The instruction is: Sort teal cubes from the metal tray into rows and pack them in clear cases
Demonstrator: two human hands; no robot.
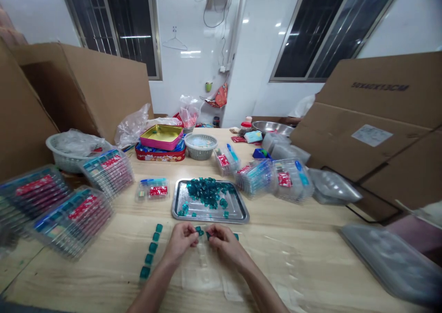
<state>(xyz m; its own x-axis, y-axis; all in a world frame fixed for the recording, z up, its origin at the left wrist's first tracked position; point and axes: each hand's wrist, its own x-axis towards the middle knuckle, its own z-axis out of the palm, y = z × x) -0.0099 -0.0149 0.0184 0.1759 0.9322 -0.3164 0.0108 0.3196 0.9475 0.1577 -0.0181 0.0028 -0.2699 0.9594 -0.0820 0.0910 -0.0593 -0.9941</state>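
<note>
From my remote view, the left hand [179,240] and right hand [225,245] each pinch a small teal block [199,230] above a clear plastic tray [203,276] (fingers hide most of each block), and a slip could scatter the loose row of blocks [149,253] nearby.

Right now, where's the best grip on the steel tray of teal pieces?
Grip the raised rim of the steel tray at its left and right ends, coming from the near side. It lies flat with a lipped edge, and the teal pieces heap mostly toward the far middle, leaving those ends largely free.
</note>
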